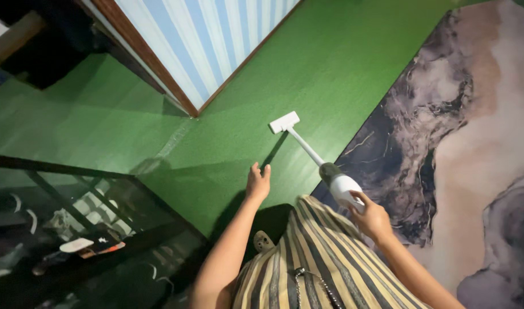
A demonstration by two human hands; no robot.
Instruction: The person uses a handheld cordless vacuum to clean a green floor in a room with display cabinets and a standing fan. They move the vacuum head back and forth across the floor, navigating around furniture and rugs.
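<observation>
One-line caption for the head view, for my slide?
Right hand grips a white handheld stick vacuum on green carpet beside a marbled rug; left hand hangs open, empty.

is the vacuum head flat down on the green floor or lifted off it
Down, apparently: the white vacuum head sits on the green floor, wand slanting back to the right hand. Exact contact cannot be confirmed.

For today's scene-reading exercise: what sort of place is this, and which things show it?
Probably a room in a home: green carpet, a marbled rug, a striped wall, and a stick vacuum in the right hand.
</observation>
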